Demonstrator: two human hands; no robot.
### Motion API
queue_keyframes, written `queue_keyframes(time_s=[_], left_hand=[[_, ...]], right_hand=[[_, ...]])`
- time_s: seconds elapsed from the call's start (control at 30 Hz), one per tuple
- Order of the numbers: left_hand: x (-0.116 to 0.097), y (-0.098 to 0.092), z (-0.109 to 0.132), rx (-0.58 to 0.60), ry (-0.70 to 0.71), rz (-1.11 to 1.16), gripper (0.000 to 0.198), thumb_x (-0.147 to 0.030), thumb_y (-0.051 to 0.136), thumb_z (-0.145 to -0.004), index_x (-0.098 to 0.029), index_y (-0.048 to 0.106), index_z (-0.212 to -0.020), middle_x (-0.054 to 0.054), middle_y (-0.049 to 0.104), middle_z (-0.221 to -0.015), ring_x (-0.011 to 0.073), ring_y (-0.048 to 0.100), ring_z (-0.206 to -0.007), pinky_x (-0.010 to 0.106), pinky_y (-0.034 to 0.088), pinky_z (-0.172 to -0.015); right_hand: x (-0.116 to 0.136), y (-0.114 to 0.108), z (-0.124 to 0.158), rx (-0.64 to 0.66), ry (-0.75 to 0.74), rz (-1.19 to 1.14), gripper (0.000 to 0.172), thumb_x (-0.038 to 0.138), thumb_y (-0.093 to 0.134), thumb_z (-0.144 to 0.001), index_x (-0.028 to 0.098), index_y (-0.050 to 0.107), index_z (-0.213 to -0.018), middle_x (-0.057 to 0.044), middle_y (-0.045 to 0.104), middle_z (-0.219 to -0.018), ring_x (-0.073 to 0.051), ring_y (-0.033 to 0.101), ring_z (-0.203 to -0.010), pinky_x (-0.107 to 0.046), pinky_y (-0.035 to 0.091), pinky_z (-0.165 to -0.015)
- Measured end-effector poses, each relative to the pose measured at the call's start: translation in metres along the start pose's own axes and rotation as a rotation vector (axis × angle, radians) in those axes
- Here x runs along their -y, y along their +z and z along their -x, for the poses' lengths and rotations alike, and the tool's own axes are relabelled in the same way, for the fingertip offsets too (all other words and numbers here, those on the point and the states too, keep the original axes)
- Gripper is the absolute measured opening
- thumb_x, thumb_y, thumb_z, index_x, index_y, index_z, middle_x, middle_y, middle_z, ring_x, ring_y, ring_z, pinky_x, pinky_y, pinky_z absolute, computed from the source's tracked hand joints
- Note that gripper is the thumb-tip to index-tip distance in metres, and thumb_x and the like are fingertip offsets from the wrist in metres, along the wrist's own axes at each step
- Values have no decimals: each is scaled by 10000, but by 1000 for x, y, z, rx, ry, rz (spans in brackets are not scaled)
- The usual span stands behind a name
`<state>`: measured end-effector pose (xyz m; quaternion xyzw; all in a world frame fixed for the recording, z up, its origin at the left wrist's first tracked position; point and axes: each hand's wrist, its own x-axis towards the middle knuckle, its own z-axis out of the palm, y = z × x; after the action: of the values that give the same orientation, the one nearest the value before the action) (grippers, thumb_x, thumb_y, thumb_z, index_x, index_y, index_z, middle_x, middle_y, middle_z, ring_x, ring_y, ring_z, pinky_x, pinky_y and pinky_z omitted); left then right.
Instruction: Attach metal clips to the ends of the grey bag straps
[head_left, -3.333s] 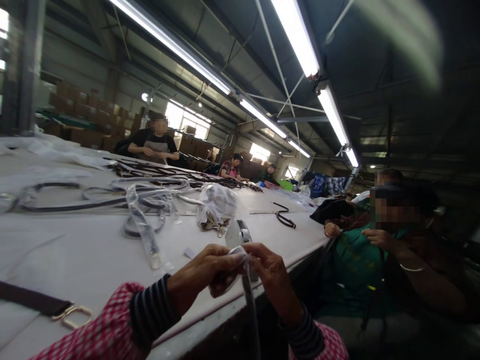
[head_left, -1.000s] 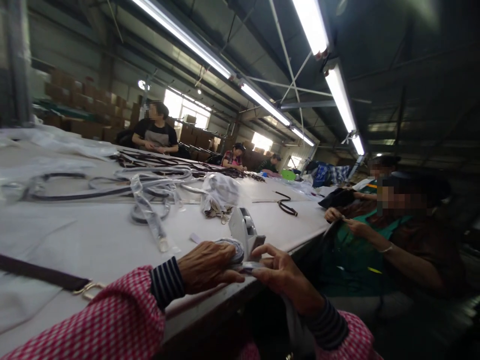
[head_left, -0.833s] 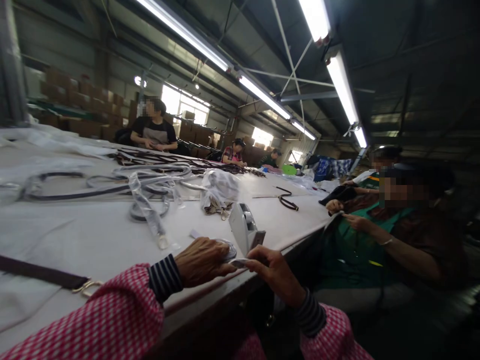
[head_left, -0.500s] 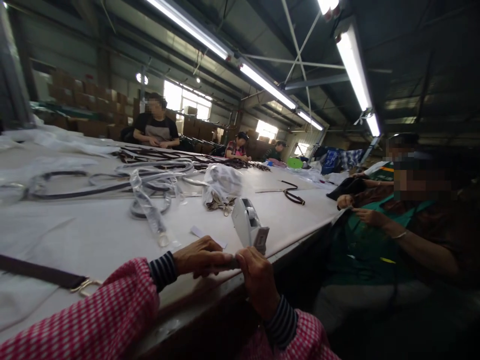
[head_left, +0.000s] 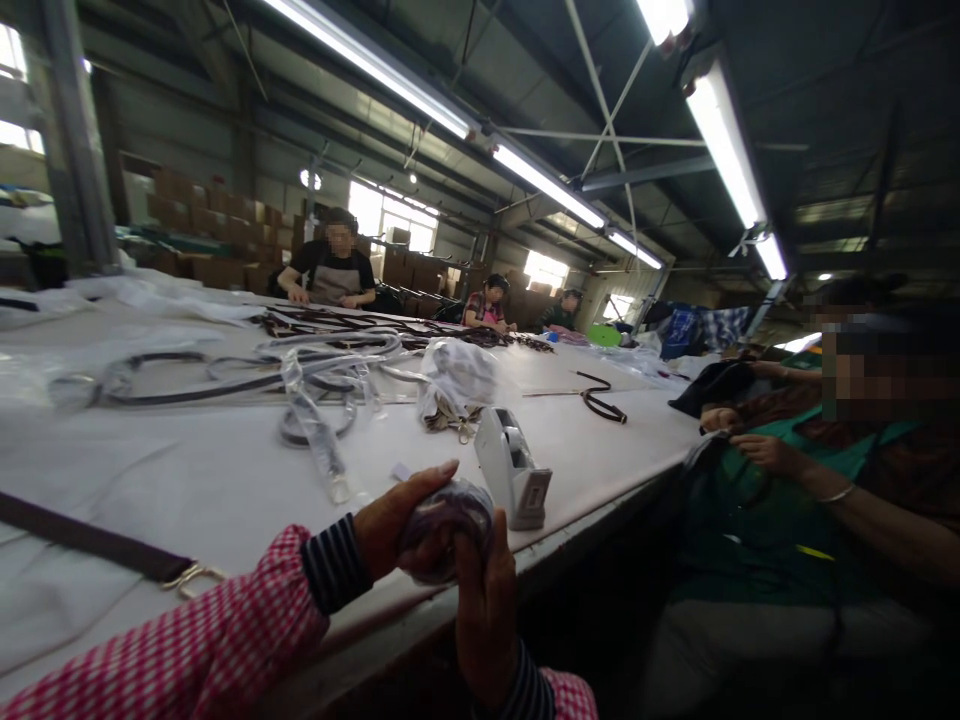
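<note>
A rounded bundle in shiny clear plastic is held up over the near table edge; something dark and purplish shows inside, perhaps a coiled strap. My left hand is closed round it from the left, thumb on top. From the right and below, my right hand presses its fingers against the bundle. Just beyond my hands a white tape dispenser stands on the table. A small white slip lies partly hidden behind my left hand.
On the white table are grey straps in clear plastic, a plastic bag with metal clips, a dark strap and a wide brown strap. A co-worker in a green apron sits close on the right; others work across the table.
The bundle has turned from edge-on to showing its rounded, plastic-covered side. My right hand has shifted slightly left and lower, fingers now upright against it. The camera view has moved a little.
</note>
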<state>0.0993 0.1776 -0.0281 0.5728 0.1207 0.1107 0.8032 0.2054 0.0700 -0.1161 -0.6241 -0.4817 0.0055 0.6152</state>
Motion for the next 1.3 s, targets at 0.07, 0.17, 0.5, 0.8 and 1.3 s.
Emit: queue_keyframes(time_s=[0.07, 0.17, 0.5, 0.8, 1.3], left_hand=[[0, -1, 0, 5, -14, 39, 785, -856, 480, -749, -189, 396, -343, -12, 318, -275, 55, 270, -256, 214, 93, -314], [0, 3, 0, -86, -13, 80, 762, -841, 530, -741, -176, 443, -378, -12, 366, -297, 56, 290, -261, 204, 113, -310], [11, 16, -7, -361, 70, 132, 737, -852, 545, -759, -163, 523, -500, -1, 500, -385, 81, 384, -314, 194, 224, -337], [-2, 30, 8, -489, 254, -148, 710, -807, 566, -780, -160, 558, -489, 16, 552, -438, 128, 482, -418, 249, 368, -463], [-37, -46, 93, -344, 391, -754, 394, -551, 589, -905, -173, 700, -902, 46, 607, -999, 227, 558, -940, 318, 437, -837]], right_hand=[[-2, 4, 2, -12, 12, 51, 616, 625, 341, -1013, 173, 566, -1365, -193, 666, -1242, -346, 645, -1147, -465, 549, -914], [-2, 3, -4, -49, -55, 121, 631, 624, 346, -1011, 138, 596, -1327, -225, 680, -1231, -369, 656, -1154, -484, 545, -937], [-19, -10, -16, -19, -200, 221, 594, 593, 390, -1010, 157, 635, -1331, -235, 689, -1230, -403, 658, -1150, -540, 560, -916], [-7, -18, -25, 4, -367, 235, 446, 492, 377, -1036, 168, 654, -1167, -190, 737, -981, -349, 728, -876, -458, 592, -728], [37, 33, -76, 288, -939, 382, 190, 277, 329, -1069, 165, 480, -1101, -57, 608, -855, -181, 592, -658, -285, 438, -592]])
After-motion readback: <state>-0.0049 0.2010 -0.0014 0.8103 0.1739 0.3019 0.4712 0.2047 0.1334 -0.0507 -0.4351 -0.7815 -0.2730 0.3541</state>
